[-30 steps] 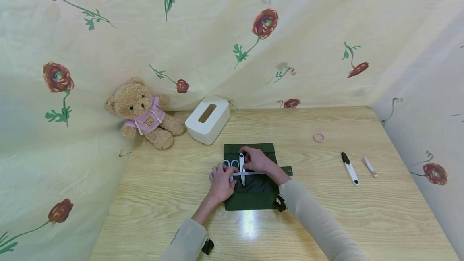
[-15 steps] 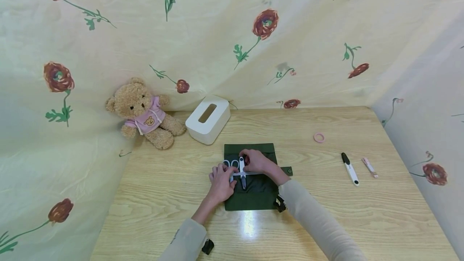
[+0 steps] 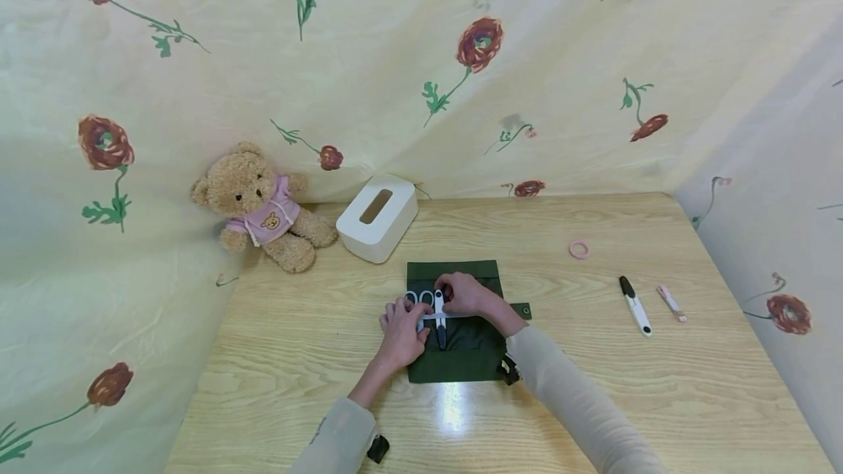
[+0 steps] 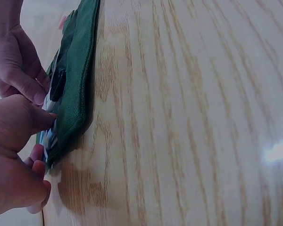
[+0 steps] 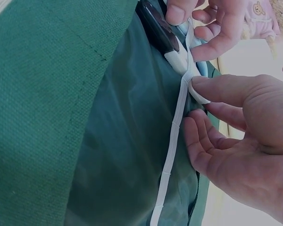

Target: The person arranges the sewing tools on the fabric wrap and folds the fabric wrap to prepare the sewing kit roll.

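Note:
A dark green fabric pouch (image 3: 457, 368) lies unfolded on the table, with a white elastic band (image 5: 167, 162) running across its inside. White-handled scissors (image 3: 411, 295) sit at its left side. My left hand (image 3: 400, 333) is over the scissors' lower part, and its thumb and fingers pinch the elastic there. Between thumb and forefinger, my right hand (image 3: 469, 294) holds the white end of a slim tool with a black end (image 5: 158, 30). The tool passes under the elastic, black end toward me, beside the scissors. Its far end is partly hidden by fingers in the right wrist view.
A similar black-and-white tool (image 3: 635, 306), a small pink strip (image 3: 672, 304) and a pink ring (image 3: 579, 249) lie at the right. Behind the pouch, to the left, stand a white tissue box (image 3: 385, 222) and a teddy bear (image 3: 273, 211). The pouch's snap tab (image 3: 522, 310) points right.
The tool has slid toward me under the elastic, its black end now lower on the pouch, and my right hand has moved slightly along with it. My left hand has stayed put.

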`<state>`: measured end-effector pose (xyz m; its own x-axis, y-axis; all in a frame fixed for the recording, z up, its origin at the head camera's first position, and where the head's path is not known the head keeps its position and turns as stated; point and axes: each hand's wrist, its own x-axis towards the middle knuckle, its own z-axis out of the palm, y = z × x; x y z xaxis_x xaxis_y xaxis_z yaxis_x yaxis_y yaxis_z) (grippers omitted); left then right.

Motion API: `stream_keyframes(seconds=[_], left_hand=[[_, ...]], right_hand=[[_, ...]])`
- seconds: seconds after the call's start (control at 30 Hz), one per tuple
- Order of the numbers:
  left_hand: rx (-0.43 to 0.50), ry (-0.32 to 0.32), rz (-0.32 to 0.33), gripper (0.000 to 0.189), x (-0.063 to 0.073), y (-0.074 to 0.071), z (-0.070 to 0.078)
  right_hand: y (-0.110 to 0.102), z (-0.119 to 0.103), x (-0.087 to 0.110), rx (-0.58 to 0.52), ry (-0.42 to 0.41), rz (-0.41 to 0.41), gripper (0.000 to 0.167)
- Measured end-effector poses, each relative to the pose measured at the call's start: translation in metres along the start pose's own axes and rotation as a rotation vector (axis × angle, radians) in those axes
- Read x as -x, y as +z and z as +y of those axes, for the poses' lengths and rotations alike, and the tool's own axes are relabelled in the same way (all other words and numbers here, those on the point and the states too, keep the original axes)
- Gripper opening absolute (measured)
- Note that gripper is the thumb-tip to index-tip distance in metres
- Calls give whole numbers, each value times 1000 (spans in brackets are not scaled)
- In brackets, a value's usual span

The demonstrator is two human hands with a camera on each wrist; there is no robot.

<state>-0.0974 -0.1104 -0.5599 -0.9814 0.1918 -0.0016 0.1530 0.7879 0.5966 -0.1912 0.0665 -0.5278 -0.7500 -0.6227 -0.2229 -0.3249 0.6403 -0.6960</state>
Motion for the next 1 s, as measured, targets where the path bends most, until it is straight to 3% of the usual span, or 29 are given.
stream_keyframes(seconds=[0.2,0.43,0.53,0.73,0.9,1.0], left_hand=[[0,2,11,27,0,2,0],[23,-1,35,29,1,2,0],[48,1,35,28,1,1,1],[49,18,65,27,1,-1,3],[58,20,113,27,1,-2,4],[60,15,120,26,1,-2,4]], right_hand=[[-2,0,4,-22,0,28,35],[-23,20,26,-106,-74,218,35],[-45,38,47,-124,-55,290,33],[-90,82,103,-111,72,402,33],[-115,120,153,8,207,506,33],[-124,139,177,90,285,510,34]])
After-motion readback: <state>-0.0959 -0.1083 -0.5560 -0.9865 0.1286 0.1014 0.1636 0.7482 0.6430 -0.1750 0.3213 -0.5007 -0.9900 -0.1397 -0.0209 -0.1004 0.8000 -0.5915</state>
